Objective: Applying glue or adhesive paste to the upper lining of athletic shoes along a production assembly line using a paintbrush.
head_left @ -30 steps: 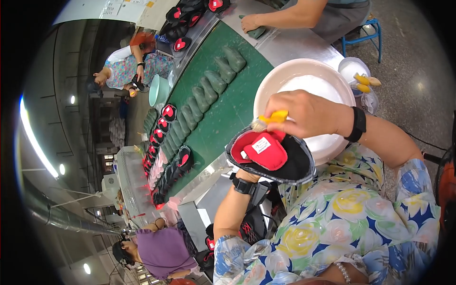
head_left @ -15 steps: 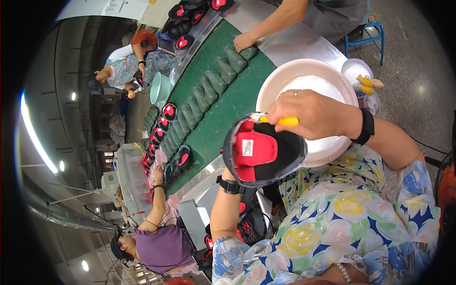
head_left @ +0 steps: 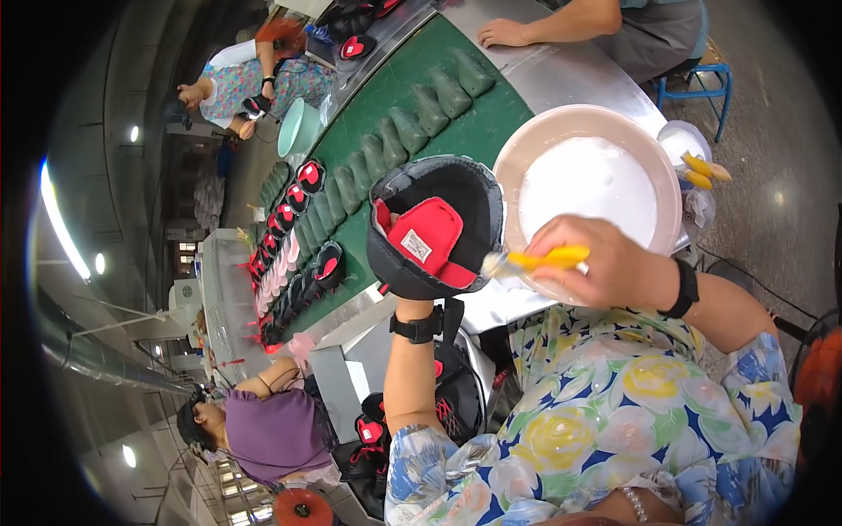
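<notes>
My left hand holds up a black shoe upper from beneath, and its fingers are mostly hidden behind it. The upper's opening faces me, showing a red tongue lining with a white label. In my right hand is a brush with a yellow handle, the fingers closed round it. Its pale bristles are at the upper's right rim; whether they touch it I cannot tell. Just beyond my right hand stands a pinkish basin holding white liquid.
A green belt carries a row of grey-green shoe-shaped pieces and black-and-red uppers. More uppers lie in a tray beside my left forearm. Co-workers sit around the belt. A small pail with yellow-handled brushes stands right of the basin.
The shoe upper has moved left and turned in my left hand. My right hand and the brush have come nearer, from the upper's far edge to its right rim. A co-worker's hand left the grey-green pieces.
</notes>
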### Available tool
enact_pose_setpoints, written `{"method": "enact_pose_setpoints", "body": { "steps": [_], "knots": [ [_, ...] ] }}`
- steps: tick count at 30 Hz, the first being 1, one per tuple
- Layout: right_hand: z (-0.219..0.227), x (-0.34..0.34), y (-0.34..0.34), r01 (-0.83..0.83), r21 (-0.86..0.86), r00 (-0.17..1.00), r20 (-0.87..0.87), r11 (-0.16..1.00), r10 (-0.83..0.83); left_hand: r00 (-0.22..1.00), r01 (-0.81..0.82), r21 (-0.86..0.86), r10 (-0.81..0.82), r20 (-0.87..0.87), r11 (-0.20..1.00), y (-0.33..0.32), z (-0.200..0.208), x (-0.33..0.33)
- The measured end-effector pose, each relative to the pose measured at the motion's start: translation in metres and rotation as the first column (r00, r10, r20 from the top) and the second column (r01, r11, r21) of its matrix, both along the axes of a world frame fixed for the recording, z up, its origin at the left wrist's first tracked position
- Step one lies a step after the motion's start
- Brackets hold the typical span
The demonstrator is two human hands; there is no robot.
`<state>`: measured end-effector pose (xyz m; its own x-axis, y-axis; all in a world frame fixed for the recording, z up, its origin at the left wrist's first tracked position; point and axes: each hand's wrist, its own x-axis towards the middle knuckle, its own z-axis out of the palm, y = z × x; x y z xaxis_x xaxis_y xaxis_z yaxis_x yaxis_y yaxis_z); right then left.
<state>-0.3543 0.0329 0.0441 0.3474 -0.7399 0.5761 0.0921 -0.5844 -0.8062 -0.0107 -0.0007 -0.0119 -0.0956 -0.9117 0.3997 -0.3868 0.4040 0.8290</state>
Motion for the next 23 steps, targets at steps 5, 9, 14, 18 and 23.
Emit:
{"method": "enact_pose_setpoints", "body": {
  "steps": [5,9,14,18,23],
  "knots": [
    [0.005,-0.018,-0.022,0.209,0.068,0.978,-0.030,0.976,-0.207,0.857,0.084,0.355,0.115,-0.502,0.931,-0.004,-0.018,0.021],
    [0.014,-0.021,-0.020,0.150,0.070,0.987,-0.063,0.986,-0.146,0.923,-0.289,-0.024,0.285,0.259,0.957,-0.002,-0.049,0.074],
    [0.000,-0.029,-0.034,0.228,0.335,0.973,-0.101,0.914,-0.206,0.832,-0.274,0.457,0.447,-0.328,0.846,-0.022,-0.079,0.192],
    [-0.016,-0.023,-0.043,0.270,0.385,0.956,-0.219,0.882,-0.197,0.541,-0.383,0.544,0.659,-0.522,0.746,-0.043,-0.098,0.273],
    [-0.027,0.001,-0.055,0.320,0.566,0.942,-0.279,0.760,-0.189,0.449,-0.561,0.578,0.804,-0.389,0.593,-0.064,-0.145,0.380]
  ]
}}
